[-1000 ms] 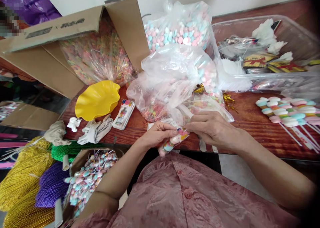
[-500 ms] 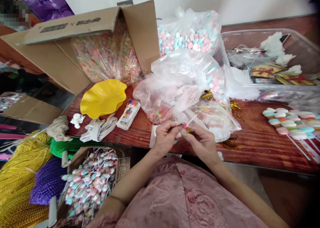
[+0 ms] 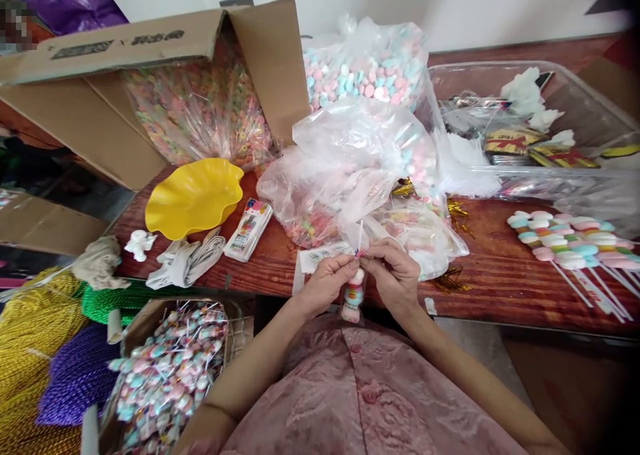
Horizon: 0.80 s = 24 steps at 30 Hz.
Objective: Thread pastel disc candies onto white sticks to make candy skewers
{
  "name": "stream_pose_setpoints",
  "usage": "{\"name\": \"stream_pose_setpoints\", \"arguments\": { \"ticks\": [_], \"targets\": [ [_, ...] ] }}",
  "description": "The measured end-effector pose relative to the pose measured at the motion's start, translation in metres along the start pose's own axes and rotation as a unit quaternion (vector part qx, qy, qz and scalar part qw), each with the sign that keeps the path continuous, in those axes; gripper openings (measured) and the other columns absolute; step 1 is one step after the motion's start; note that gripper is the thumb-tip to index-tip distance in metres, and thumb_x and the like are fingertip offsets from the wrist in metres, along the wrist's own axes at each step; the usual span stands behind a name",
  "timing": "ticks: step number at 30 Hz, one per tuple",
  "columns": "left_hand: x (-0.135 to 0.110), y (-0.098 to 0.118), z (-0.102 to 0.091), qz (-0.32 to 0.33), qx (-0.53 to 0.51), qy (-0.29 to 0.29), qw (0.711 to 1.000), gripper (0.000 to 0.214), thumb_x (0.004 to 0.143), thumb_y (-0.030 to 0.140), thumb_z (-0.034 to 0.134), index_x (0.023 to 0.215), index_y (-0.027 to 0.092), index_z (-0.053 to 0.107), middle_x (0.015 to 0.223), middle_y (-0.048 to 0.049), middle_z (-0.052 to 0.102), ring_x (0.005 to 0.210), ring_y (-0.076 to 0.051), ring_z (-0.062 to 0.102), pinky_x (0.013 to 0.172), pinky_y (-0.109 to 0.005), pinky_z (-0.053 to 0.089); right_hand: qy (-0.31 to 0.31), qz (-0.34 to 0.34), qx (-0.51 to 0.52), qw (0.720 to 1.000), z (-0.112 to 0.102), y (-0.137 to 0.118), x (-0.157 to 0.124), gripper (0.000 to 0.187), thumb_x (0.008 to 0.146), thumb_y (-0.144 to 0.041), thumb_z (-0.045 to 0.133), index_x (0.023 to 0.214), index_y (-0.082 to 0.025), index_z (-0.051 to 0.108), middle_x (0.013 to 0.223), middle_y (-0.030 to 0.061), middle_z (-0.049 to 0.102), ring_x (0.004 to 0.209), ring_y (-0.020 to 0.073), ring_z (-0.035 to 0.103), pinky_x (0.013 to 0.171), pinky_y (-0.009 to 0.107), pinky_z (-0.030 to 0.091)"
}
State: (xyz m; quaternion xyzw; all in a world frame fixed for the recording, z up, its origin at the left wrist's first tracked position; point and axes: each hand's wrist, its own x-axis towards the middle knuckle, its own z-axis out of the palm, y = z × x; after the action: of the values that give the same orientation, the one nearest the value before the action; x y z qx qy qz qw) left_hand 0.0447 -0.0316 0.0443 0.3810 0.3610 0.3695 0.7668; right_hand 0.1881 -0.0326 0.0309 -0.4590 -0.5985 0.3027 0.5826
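My left hand [image 3: 324,283] and my right hand [image 3: 395,274] meet at the near edge of the wooden table [image 3: 500,268]. Together they pinch the neck of a small clear wrapper around a candy skewer [image 3: 353,295]. The skewer hangs head down between my hands, stacked with pink, blue and white sweets, and its white stick [image 3: 360,235] points up. Just behind my hands lie clear plastic bags of pastel candies [image 3: 350,168].
A yellow wavy dish [image 3: 193,195], a small printed packet [image 3: 247,230] and white cloth scraps [image 3: 185,262] lie to the left. Finished skewers [image 3: 565,238] lie at the right. An open carton [image 3: 165,95] and a clear bin [image 3: 540,128] stand behind. A box of wrapped skewers [image 3: 165,368] sits below left.
The skewer has turned from lying sideways in my hands to hanging head down with its stick up. Both hands have drawn closer together at its top.
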Motion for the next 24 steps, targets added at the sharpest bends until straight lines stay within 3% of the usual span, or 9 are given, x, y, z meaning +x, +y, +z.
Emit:
{"name": "stream_pose_setpoints", "arguments": {
  "ticks": [3, 6, 8, 10, 12, 14, 17, 20, 24],
  "targets": [
    [0.002, 0.003, -0.003, -0.048, 0.003, -0.034, 0.998, 0.041, 0.07, 0.049, 0.079, 0.077, 0.013, 0.061, 0.063, 0.0041, 0.05, 0.055, -0.005, 0.041, 0.054, -0.018, 0.033, -0.015, 0.015, -0.004, 1.0, -0.005, -0.002, 0.005, 0.012, 0.084, -0.021, 0.061, 0.072, -0.02, 0.063, 0.07, -0.0008, 0.056, 0.068, 0.0132, 0.054, 0.063, 0.028, 0.045],
    [0.004, 0.005, -0.005, -0.063, -0.018, -0.046, 0.997, 0.039, 0.07, 0.048, 0.078, 0.075, 0.013, 0.062, 0.065, 0.0012, 0.055, 0.057, -0.007, 0.05, 0.058, -0.02, 0.04, -0.01, -0.081, -0.083, 0.993, -0.022, -0.003, 0.009, 0.013, 0.087, -0.018, 0.057, 0.095, -0.022, 0.068, 0.092, 0.0051, 0.065, 0.078, 0.0162, 0.06, 0.069, 0.031, 0.048],
    [0.004, 0.006, -0.005, -0.065, -0.034, -0.067, 0.995, 0.039, 0.072, 0.049, 0.076, 0.071, 0.013, 0.06, 0.065, -0.0015, 0.059, 0.061, -0.011, 0.058, 0.063, -0.023, 0.046, -0.075, -0.217, -0.195, 0.954, -0.037, -0.004, 0.011, 0.03, 0.088, -0.018, 0.058, 0.117, -0.027, 0.065, 0.117, 0.0096, 0.065, 0.1, 0.0222, 0.061, 0.083, 0.038, 0.047],
    [0.001, 0.007, -0.004, -0.085, -0.04, -0.104, 0.99, 0.039, 0.072, 0.049, 0.075, 0.067, 0.014, 0.057, 0.06, -0.0015, 0.059, 0.058, -0.014, 0.06, 0.066, -0.028, 0.05, -0.178, -0.332, -0.293, 0.879, -0.052, -0.009, 0.012, 0.037, 0.091, -0.021, 0.056, 0.128, -0.03, 0.059, 0.128, 0.0086, 0.063, 0.119, 0.0266, 0.054, 0.097, 0.044, 0.039],
    [-0.002, 0.008, -0.003, -0.127, -0.03, -0.151, 0.98, 0.04, 0.072, 0.048, 0.076, 0.064, 0.015, 0.055, 0.054, 0.0003, 0.056, 0.051, -0.013, 0.057, 0.064, -0.031, 0.052, -0.233, -0.395, -0.328, 0.826, -0.062, -0.015, 0.013, 0.033, 0.096, -0.023, 0.049, 0.128, -0.027, 0.058, 0.119, 0.0063, 0.068, 0.123, 0.0252, 0.051, 0.099, 0.045, 0.032],
    [-0.004, 0.01, -0.004, -0.171, 0.0, -0.199, 0.965, 0.04, 0.072, 0.049, 0.075, 0.066, 0.015, 0.055, 0.053, 0.0012, 0.055, 0.048, -0.012, 0.054, 0.063, -0.031, 0.052, -0.255, -0.42, -0.332, 0.805, -0.068, -0.02, 0.012, 0.029, 0.098, -0.019, 0.042, 0.12, -0.021, 0.061, 0.1, 0.0051, 0.071, 0.111, 0.0214, 0.055, 0.094, 0.043, 0.032],
    [-0.002, 0.014, -0.005, -0.206, 0.093, -0.266, 0.937, 0.042, 0.079, 0.054, 0.067, 0.068, 0.016, 0.055, 0.056, 0.0008, 0.055, 0.051, -0.012, 0.053, 0.064, -0.03, 0.05, -0.293, -0.409, -0.346, 0.792, -0.069, -0.02, 0.007, 0.02, 0.094, -0.017, 0.044, 0.095, -0.017, 0.064, 0.074, 0.0019, 0.063, 0.084, 0.0187, 0.054, 0.086, 0.042, 0.032],
    [-0.004, 0.019, 0.002, -0.114, 0.337, -0.261, 0.898, 0.04, 0.09, 0.051, 0.051, 0.071, 0.016, 0.057, 0.066, -0.0031, 0.058, 0.064, -0.015, 0.055, 0.068, -0.03, 0.047, -0.315, -0.304, -0.366, 0.821, -0.066, -0.013, -0.003, 0.016, 0.087, -0.02, 0.051, 0.074, -0.018, 0.06, 0.068, 0.0022, 0.06, 0.077, 0.019, 0.05, 0.079, 0.04, 0.033],
    [-0.01, 0.018, 0.017, 0.134, 0.647, -0.097, 0.745, 0.03, 0.093, 0.031, 0.04, 0.078, 0.018, 0.063, 0.078, -0.0081, 0.061, 0.078, -0.021, 0.054, 0.078, -0.037, 0.043, -0.308, -0.151, -0.363, 0.867, -0.062, -0.011, -0.013, 0.021, 0.088, -0.017, 0.051, 0.068, -0.018, 0.059, 0.071, 0.0029, 0.064, 0.076, 0.0165, 0.051, 0.071, 0.033, 0.033]
  ]
}}
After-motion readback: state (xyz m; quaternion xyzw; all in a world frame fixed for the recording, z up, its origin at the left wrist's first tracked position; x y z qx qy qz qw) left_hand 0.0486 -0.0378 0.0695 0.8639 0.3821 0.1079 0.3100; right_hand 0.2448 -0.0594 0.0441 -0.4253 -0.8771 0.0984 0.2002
